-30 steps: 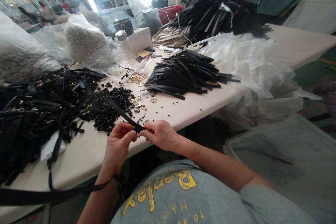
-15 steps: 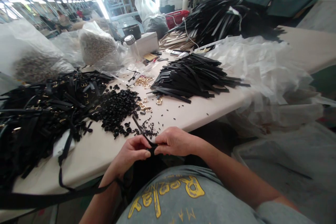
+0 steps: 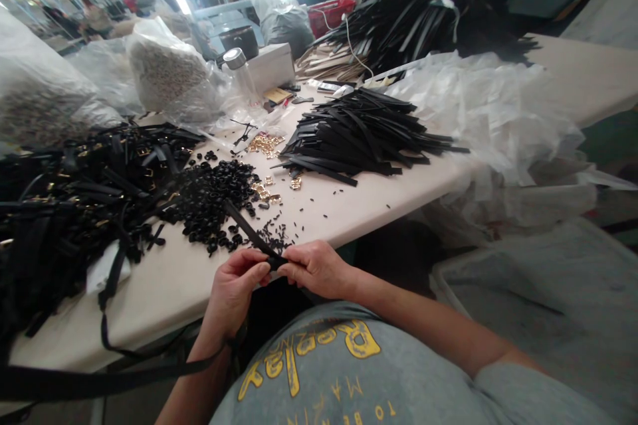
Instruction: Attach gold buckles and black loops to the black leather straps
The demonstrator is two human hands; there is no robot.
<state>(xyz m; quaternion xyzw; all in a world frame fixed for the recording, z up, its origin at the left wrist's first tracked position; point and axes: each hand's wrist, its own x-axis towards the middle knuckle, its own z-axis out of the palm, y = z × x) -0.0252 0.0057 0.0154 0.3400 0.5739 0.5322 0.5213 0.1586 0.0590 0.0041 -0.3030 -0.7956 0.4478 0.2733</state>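
Observation:
My left hand (image 3: 234, 292) and my right hand (image 3: 314, 269) meet at the near edge of the table (image 3: 349, 206), both pinching the end of one black strap (image 3: 249, 231). The strap slants up and left from my fingers over a heap of small black rings (image 3: 212, 196). Loose gold buckles (image 3: 264, 191) lie just beyond the rings. A stack of cut black straps (image 3: 359, 136) lies to the right of them. A big tangle of straps with buckles (image 3: 64, 206) covers the left of the table.
Clear bags of metal parts (image 3: 164, 73) and a clear jar (image 3: 239, 76) stand at the back left. Crumpled clear plastic (image 3: 488, 119) spills off the right edge. A larger heap of black straps (image 3: 413, 13) lies further back. A long strap (image 3: 100, 372) hangs below the table's left front.
My hands stay joined on the strap's end. It dropped low toward my lap half a second ago and has come back up to the table edge, the strap lying over the rings again.

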